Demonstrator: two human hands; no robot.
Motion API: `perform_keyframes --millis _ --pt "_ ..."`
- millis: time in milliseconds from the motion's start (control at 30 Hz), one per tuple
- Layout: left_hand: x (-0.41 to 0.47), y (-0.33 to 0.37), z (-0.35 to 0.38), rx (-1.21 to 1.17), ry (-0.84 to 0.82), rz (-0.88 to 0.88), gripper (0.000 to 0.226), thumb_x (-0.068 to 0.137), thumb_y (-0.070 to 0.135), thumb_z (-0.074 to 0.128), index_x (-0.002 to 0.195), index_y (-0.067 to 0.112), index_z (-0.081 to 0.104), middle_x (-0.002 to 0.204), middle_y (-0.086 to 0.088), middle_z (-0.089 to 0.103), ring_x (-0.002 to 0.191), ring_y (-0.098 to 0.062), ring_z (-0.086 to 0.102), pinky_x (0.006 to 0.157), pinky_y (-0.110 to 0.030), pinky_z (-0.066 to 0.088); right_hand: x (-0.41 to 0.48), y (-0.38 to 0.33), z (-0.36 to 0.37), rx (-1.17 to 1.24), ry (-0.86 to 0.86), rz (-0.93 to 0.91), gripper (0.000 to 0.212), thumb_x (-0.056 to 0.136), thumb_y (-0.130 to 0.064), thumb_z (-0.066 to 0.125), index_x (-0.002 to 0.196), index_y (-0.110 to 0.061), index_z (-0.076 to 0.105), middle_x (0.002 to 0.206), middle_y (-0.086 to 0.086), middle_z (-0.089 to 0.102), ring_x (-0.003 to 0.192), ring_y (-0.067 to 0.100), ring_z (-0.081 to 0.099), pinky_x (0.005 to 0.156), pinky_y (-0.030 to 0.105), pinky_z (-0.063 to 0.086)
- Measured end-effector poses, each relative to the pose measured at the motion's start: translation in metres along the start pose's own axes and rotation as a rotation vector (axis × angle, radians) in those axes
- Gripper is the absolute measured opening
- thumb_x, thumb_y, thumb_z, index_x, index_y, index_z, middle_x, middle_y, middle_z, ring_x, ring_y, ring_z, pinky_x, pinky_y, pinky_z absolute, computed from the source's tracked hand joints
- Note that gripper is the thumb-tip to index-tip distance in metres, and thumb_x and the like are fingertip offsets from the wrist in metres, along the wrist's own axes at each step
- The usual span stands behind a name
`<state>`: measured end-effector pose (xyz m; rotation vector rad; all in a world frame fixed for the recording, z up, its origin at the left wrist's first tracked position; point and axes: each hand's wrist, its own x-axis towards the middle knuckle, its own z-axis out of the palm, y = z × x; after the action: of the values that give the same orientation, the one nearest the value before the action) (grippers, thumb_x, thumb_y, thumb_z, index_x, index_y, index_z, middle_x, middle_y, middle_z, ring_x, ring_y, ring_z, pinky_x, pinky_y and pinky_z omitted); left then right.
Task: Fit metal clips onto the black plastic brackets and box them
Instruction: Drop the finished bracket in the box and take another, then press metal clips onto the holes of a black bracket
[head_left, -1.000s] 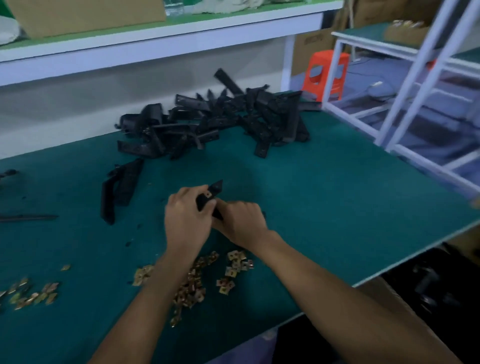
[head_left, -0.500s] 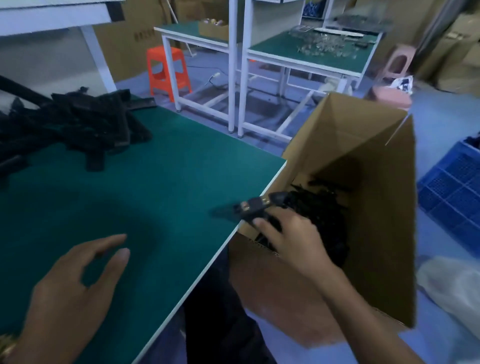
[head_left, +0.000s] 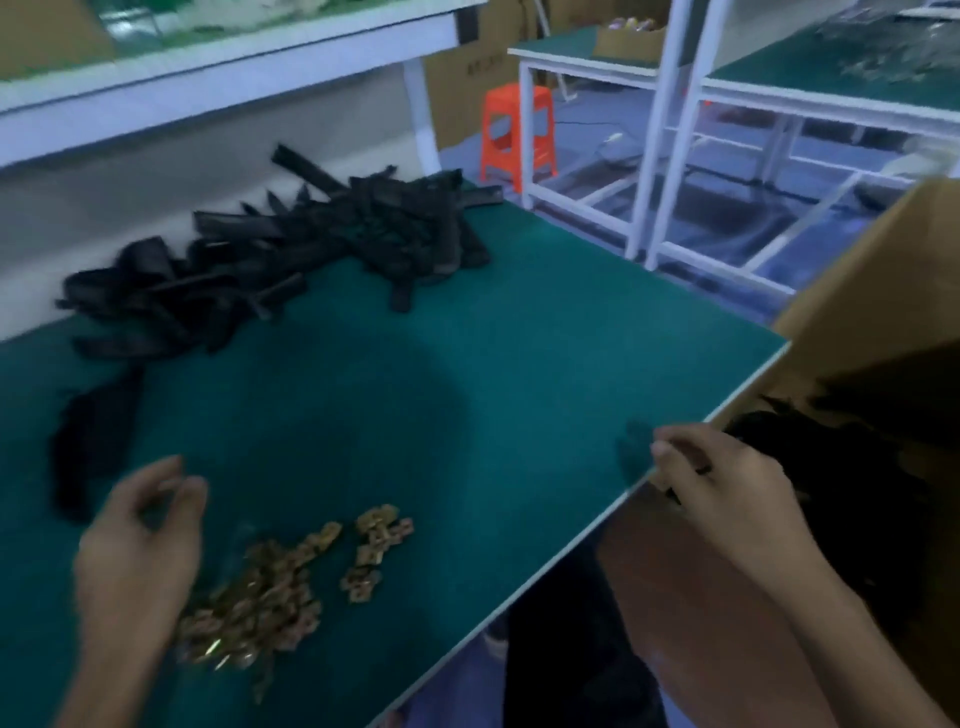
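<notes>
Starting next cycle, apparently, left hand (head_left: 137, 545) hovers over clips (head_left: 260, 597), right hand (head_left: 727, 483) at worktop's (head_left: 519, 338) right edge, fingers (head_left: 163, 473) loosely curled, empty; next reach: bracket pile (head_left: 291, 249).

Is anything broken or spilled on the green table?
Nothing looks broken. The brackets lie in a jumbled heap at the far side of the table, and the clips are scattered loose near the front edge. Untidy, but likely work piles, not a spill.

Brass-coloured metal clips (head_left: 270, 597) glinting glossily, black plastic brackets (head_left: 332, 239) looking matt, green surface (head_left: 467, 364) showing a smooth matt finish, brown cardboard box (head_left: 872, 322) looking dull and papery, orange plastic stool (head_left: 517, 135) shining faintly
</notes>
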<state>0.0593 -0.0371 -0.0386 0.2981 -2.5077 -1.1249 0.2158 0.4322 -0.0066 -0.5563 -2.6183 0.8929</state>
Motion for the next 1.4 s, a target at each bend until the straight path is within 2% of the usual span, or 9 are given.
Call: perform_keyframes --millis 100,167,400,600,700,933,1133,1267,1400 --pt "0.017 0.003 -0.02 0.081 0.164 -0.009 0.045 0.091 0.041 0.064 0.124 0.012 0.065 0.122 -0.016 0.068 0.115 -0.036 0.061 0.106 -0.052 0.044 0.011 -0.075 0.046 0.219 -0.026 -0.213 0.009 0.094 -0.028 0.068 0.101 -0.027 0.073 0.09 -0.023 0.071 0.082 0.0 0.065 0.077 0.013 0.045" --pt "0.028 0.004 -0.031 0.209 0.182 -0.093 0.047 0.094 0.027 0.069 0.13 -0.001 0.06 0.128 -0.028 0.061 0.124 -0.044 0.053 0.112 -0.052 0.034 0.027 -0.115 0.082 0.321 -0.171 -0.276 0.007 0.094 -0.026 0.067 0.098 -0.029 0.073 0.087 -0.024 0.071 0.084 -0.001 0.065 0.077 0.009 0.044" --pt "0.054 -0.015 -0.046 0.253 0.07 -0.314 0.075 0.097 0.04 0.062 0.153 0.0 0.031 0.154 -0.025 0.038 0.143 -0.044 0.031 0.118 -0.049 0.023 0.079 -0.201 0.198 0.355 -0.445 -0.49 0.013 0.103 -0.03 0.055 0.104 -0.028 0.068 0.093 -0.024 0.065 0.087 -0.01 0.059 0.077 0.018 0.049" --pt "0.085 -0.038 -0.047 0.258 -0.013 -0.393 0.045 0.095 0.032 0.068 0.129 0.003 0.059 0.118 -0.019 0.068 0.111 -0.04 0.061 0.097 -0.045 0.051 0.081 -0.192 0.232 0.363 -0.397 -0.54 0.015 0.1 -0.031 0.058 0.093 -0.025 0.069 0.082 -0.018 0.066 0.079 0.0 0.063 0.068 0.026 0.053" --pt "0.097 -0.043 -0.048 0.197 0.015 -0.421 0.037 0.103 0.032 0.056 0.122 0.0 0.063 0.104 -0.019 0.067 0.095 -0.038 0.061 0.081 -0.041 0.05 0.083 -0.192 0.235 0.346 -0.382 -0.541 0.016 0.1 -0.031 0.057 0.089 -0.027 0.068 0.079 -0.018 0.066 0.078 0.001 0.062 0.066 0.025 0.051" --pt "0.081 -0.014 -0.055 0.093 0.282 -0.117 0.035 0.107 0.032 0.045 0.112 -0.002 0.056 0.099 -0.023 0.061 0.094 -0.041 0.056 0.079 -0.049 0.048 0.084 -0.196 0.237 0.317 -0.395 -0.527 0.026 0.101 -0.045 0.052 0.094 -0.025 0.067 0.081 -0.014 0.066 0.076 0.003 0.062 0.069 0.032 0.053" --pt "0.012 0.071 -0.008 0.033 -0.155 0.2 0.019 0.106 0.036 0.047 0.109 0.02 0.057 0.082 0.002 0.059 0.07 -0.016 0.055 0.058 -0.034 0.038 0.078 -0.2 0.229 0.356 -0.417 -0.49 0.077 0.088 -0.086 0.025 0.124 -0.026 0.057 0.068 -0.005 0.061 0.069 0.004 0.061 0.057 0.027 0.042" --pt "-0.034 0.104 0.035 0.072 -0.382 0.348 0.025 0.107 0.034 0.042 0.122 0.018 0.054 0.106 0.002 0.057 0.089 -0.016 0.054 0.074 -0.033 0.043 0.078 -0.202 0.221 0.577 -0.365 -0.291 0.058 0.085 -0.084 0.036 0.1 -0.032 0.055 0.078 -0.005 0.067 0.068 0.008 0.063 0.061 0.03 0.049" --pt "-0.043 0.108 0.041 0.103 -0.555 0.382 0.026 0.108 0.032 0.04 0.11 0.015 0.06 0.097 -0.001 0.062 0.092 -0.024 0.055 0.086 -0.043 0.045 0.085 -0.2 0.215 0.912 -0.368 0.076 0.04 0.089 -0.058 0.052 0.098 -0.02 0.059 0.071 0.005 0.071 0.062 0.018 0.065 0.063 0.038 0.049"
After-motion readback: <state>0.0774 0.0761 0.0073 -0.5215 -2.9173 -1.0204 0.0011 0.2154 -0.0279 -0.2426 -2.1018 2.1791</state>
